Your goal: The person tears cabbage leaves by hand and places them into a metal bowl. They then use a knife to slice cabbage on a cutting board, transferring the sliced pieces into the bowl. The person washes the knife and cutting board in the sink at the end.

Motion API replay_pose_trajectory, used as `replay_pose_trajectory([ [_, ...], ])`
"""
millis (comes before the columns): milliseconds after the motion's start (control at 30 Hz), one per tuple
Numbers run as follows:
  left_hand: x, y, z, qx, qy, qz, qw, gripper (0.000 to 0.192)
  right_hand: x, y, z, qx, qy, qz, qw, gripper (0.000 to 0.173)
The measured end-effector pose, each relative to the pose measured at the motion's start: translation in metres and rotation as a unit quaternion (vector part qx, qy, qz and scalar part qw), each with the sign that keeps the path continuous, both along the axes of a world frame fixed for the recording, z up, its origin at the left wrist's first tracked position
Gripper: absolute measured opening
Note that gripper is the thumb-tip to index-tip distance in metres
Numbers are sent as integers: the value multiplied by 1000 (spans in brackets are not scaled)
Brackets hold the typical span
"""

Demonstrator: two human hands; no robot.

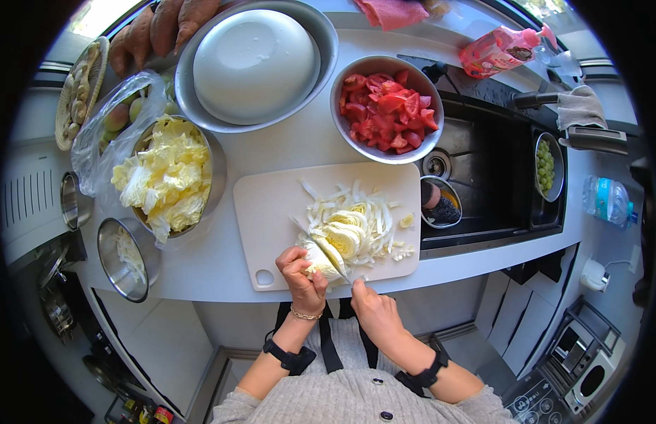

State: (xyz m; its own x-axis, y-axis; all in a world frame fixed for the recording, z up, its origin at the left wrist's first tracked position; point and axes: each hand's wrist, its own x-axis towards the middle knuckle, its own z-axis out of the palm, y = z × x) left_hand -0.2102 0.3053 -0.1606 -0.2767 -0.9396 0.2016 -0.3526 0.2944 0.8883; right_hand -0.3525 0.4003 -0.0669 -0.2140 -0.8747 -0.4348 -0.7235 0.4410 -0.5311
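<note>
My left hand (302,279) grips the uncut end of a napa cabbage (321,264) near the front edge of a pale cutting board (269,212). In my right hand (375,310) is the handle of a kitchen knife (328,253), its blade set against the cabbage just right of my left fingers. Thin cabbage slices and shreds (354,228) lie spread to the right of the blade. A metal bowl of torn cabbage leaves (169,175) stands left of the board. Cut tomatoes (389,108) fill another metal bowl (345,140) behind the board.
Right of the board is a black sink (492,159) with a bowl of green grapes (545,165) at its far side. A large metal basin (328,47) holds an upturned bowl (253,63) at the back. At left stands a small metal bowl (108,259) with pale shreds inside.
</note>
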Motion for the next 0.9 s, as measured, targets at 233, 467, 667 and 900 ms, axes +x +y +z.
replay_pose_trajectory([
  [233, 1, -8, 8, -7, 20, -28, 999, 39, 5, -2, -37, -89, -30, -63, 994, 18],
  [467, 14, -21, 30, -58, -93, -129, 986, 81, -3, -6, -39, -108, -71, -83, 988, 16],
  [667, 27, -30, 17, -60, -123, -142, 980, 80, -3, -8, -37, -128, -77, -87, 985, 17],
  [900, 21, -27, 25, -18, -100, -102, 990, 87, -9, -3, -20, -142, -107, -92, 980, 16],
])
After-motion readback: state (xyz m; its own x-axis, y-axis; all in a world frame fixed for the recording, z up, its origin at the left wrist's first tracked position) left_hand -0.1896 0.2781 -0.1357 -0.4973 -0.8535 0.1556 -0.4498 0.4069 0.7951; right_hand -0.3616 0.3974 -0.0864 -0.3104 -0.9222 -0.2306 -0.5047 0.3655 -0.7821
